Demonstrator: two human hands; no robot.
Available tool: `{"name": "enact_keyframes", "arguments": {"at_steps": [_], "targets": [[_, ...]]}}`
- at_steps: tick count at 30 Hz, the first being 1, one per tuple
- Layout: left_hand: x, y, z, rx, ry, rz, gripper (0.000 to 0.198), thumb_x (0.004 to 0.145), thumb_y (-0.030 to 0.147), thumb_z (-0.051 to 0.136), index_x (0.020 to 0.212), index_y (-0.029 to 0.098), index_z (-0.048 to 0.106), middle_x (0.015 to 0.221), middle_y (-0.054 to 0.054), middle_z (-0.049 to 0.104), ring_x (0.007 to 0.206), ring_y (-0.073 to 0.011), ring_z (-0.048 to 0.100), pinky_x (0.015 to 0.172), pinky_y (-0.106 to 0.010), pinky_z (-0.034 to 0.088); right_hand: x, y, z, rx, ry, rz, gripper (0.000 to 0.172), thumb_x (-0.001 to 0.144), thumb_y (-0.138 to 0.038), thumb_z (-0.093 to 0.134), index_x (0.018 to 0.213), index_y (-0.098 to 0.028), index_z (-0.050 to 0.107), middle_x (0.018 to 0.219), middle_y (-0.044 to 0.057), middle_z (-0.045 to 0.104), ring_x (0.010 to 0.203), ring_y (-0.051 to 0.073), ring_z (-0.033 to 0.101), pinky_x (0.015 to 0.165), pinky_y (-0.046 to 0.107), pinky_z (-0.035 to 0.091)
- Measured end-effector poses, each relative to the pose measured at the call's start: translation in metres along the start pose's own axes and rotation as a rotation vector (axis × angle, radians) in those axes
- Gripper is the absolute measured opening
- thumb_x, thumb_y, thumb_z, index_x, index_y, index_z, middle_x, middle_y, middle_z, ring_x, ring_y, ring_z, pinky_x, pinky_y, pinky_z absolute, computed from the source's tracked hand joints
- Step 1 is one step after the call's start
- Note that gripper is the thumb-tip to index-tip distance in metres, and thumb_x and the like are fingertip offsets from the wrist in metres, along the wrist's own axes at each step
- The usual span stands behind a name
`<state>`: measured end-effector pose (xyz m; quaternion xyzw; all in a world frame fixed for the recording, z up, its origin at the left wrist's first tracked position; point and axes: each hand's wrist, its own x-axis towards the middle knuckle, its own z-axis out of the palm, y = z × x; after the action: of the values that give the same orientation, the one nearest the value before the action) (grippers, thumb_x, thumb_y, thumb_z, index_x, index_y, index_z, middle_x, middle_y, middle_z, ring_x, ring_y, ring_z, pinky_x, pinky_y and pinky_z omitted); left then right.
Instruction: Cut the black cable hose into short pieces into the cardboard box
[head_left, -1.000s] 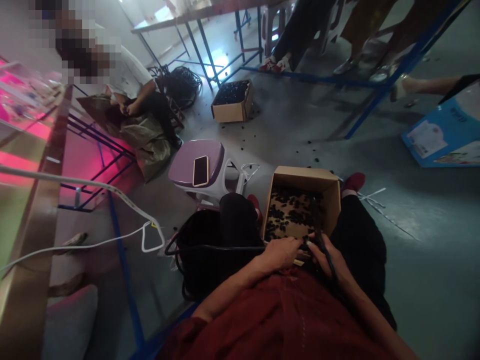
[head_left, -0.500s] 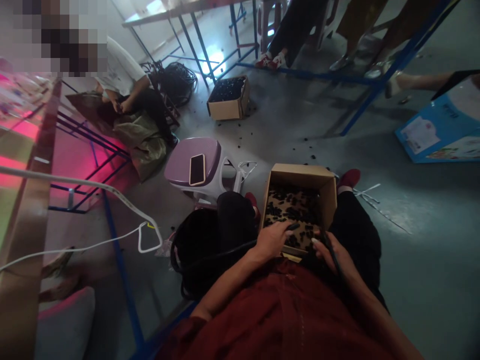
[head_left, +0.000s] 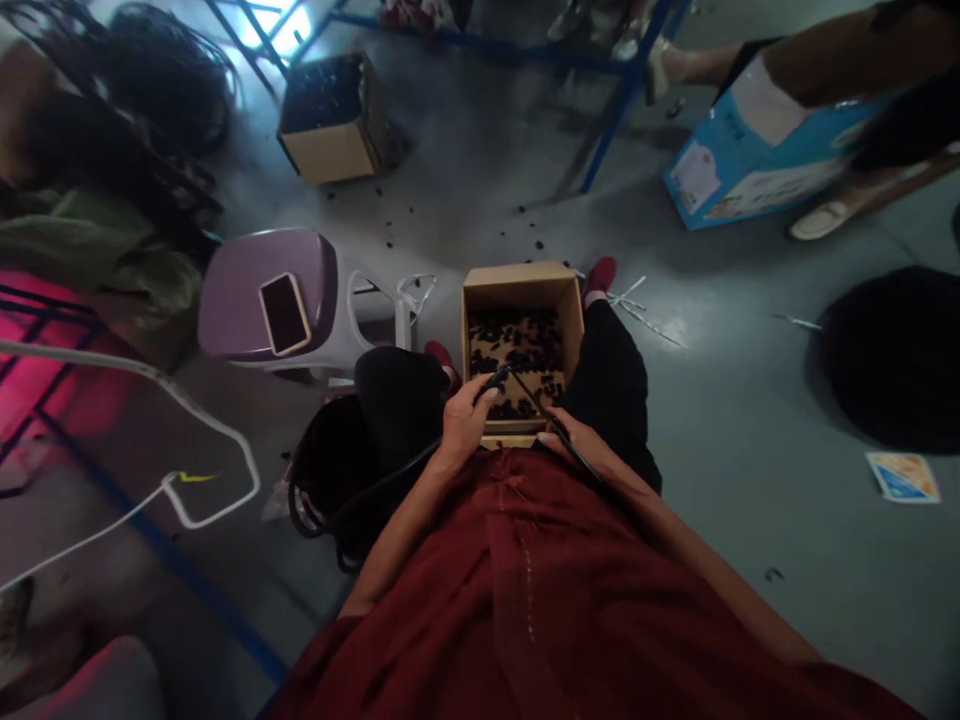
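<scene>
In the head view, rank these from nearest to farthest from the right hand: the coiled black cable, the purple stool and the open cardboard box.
From the right hand, which holds a black cable:
1. The open cardboard box: directly ahead, between the legs.
2. The purple stool: ahead to the left.
3. The coiled black cable: farthest, on the floor at upper left.

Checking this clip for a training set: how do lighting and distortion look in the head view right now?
In the head view, wide-angle distortion bends the blue steel frame and swells the red top; glare whitens the floor at the top edge; a pink glow tints the left; the left hand and right hand on the black cable sit in dim light.
</scene>
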<state>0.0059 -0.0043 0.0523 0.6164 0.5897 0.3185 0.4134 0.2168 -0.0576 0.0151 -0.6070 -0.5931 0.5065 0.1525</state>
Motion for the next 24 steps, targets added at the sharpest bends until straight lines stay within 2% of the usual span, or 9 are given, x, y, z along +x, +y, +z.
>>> {"name": "enact_keyframes", "arguments": {"at_steps": [5,12,24], "targets": [[-0.002,-0.001,0.001,-0.008,-0.013,-0.081,0.028,0.084,0.030,0.053,0.106,0.018,0.064,0.100,-0.003,0.068,0.092,-0.0147,0.062,0.085,-0.026,0.047,-0.004,0.001,-0.001,-0.002,-0.044,-0.001,0.055,0.080,-0.044,0.052,0.126,-0.015,0.043,0.102,0.009,0.062,0.088,0.021,0.059,0.079,0.033,0.045],[-0.002,-0.003,0.004,-0.002,0.013,-0.131,0.026,0.081,0.031,0.056,0.102,0.016,0.065,0.093,-0.003,0.069,0.084,-0.0138,0.062,0.077,-0.023,0.048,-0.007,-0.003,-0.003,0.042,-0.114,0.000,0.056,0.078,-0.042,0.056,0.127,-0.019,0.041,0.109,0.008,0.061,0.095,0.021,0.059,0.083,0.033,0.044],[-0.006,-0.011,0.011,0.013,-0.044,-0.051,0.030,0.083,0.030,0.054,0.108,0.017,0.064,0.106,-0.006,0.067,0.098,-0.0167,0.061,0.089,-0.029,0.047,-0.007,-0.015,-0.004,-0.023,-0.131,-0.014,0.056,0.078,-0.046,0.057,0.125,-0.018,0.044,0.113,0.010,0.060,0.099,0.022,0.059,0.084,0.032,0.044]]}}
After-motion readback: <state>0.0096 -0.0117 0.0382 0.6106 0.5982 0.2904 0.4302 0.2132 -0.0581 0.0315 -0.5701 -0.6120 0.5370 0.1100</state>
